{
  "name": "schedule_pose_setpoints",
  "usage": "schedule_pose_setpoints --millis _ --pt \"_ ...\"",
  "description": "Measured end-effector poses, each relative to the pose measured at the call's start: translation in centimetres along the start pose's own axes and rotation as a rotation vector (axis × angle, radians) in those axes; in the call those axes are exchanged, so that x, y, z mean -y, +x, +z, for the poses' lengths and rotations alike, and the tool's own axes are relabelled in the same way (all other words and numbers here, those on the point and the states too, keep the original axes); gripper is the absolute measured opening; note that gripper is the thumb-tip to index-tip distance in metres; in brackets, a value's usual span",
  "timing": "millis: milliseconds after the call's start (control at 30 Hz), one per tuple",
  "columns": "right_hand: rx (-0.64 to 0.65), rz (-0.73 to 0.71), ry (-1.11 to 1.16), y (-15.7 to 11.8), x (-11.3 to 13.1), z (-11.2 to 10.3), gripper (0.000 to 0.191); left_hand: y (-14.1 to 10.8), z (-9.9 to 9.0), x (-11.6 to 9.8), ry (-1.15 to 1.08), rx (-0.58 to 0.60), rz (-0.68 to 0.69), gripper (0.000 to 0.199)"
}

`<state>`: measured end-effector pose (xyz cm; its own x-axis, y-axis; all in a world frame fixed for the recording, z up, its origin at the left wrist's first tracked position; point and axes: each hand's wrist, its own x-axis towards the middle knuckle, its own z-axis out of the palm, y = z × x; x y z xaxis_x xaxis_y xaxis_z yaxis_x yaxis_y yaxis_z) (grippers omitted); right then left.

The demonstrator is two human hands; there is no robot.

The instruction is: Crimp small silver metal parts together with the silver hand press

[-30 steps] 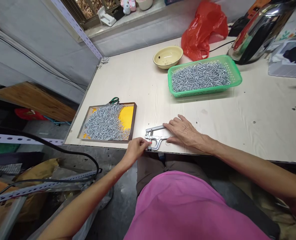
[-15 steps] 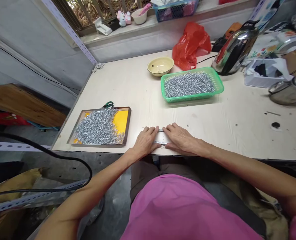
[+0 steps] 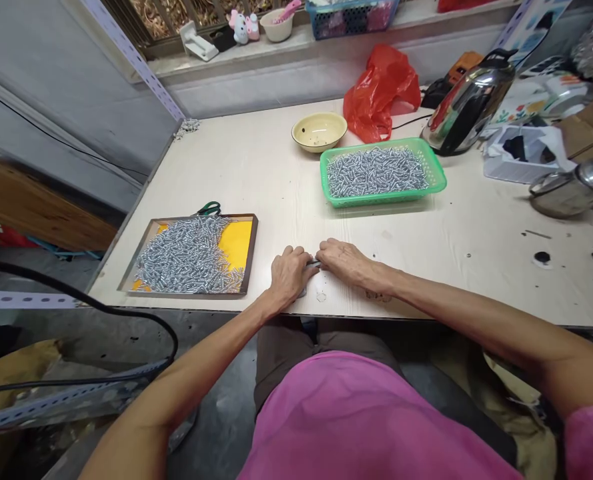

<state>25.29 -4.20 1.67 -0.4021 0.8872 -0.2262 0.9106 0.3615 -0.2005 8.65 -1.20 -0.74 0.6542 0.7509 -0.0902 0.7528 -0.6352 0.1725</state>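
Observation:
Near the table's front edge, my left hand [image 3: 290, 273] is closed on a small grey metal piece [image 3: 314, 263]. My right hand [image 3: 343, 260] is closed at the piece's right end, its fingertips close to those of my left hand. The fingers hide most of the piece. To the left lies a shallow brown tray [image 3: 251, 257] with a yellow bottom and a heap of small silver metal parts [image 3: 183, 257]. Behind my hands stands a green basket [image 3: 383, 199] holding similar silver parts.
Green-handled scissors [image 3: 209, 208] lie behind the brown tray. A cream bowl [image 3: 319, 130], a red plastic bag [image 3: 381, 90] and a steel kettle [image 3: 471, 100] stand at the back. A white plastic box [image 3: 513, 171] and a metal pot [image 3: 559, 197] are on the right.
The two metal strips between my hands no longer show apart; a single short piece shows at the fingertips. My hands have drawn closer together, and the view has shifted slightly.

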Motion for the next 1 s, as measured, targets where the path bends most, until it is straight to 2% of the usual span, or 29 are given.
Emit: schedule_pose_setpoints --millis 133,267,367,467,600,733,800,867,1000 --pt "-0.011 -0.031 0.001 0.5 -0.3 0.3 0.019 0.3 -0.1 -0.2 0.004 -0.014 -0.038 0.023" --pt "-0.095 -0.024 -0.019 0.1 -0.7 0.6 0.019 -0.6 -0.1 -0.5 0.0 -0.053 -0.04 0.031" --pt "-0.108 -0.078 0.034 -0.5 -2.0 0.8 0.039 -2.2 1.0 -1.3 -0.047 -0.154 0.011 0.037" --pt "-0.099 -0.129 0.109 -0.8 -3.3 1.1 0.035 -4.0 2.6 -2.5 -0.102 -0.239 0.104 0.036" --pt "-0.199 -0.036 0.035 -0.3 -4.0 1.8 0.023 -5.4 4.0 -4.2 -0.177 -0.224 0.18 0.033" --pt "-0.223 0.032 -0.084 1.5 -4.2 1.2 0.023 -5.8 4.2 -4.9 -0.215 -0.22 0.177 0.03" --pt "-0.211 0.057 -0.124 2.4 -3.5 0.4 0.022 -5.8 4.1 -4.9 -0.235 -0.227 0.178 0.031" --pt "-0.205 -0.001 -0.139 3.0 -1.8 -0.2 0.021 -5.8 4.2 -4.9 -0.26 -0.237 0.172 0.031" --pt "-0.188 -0.358 -0.126 3.6 3.2 -0.1 0.016 -5.8 4.9 -4.8 -0.298 -0.2 0.126 0.031"
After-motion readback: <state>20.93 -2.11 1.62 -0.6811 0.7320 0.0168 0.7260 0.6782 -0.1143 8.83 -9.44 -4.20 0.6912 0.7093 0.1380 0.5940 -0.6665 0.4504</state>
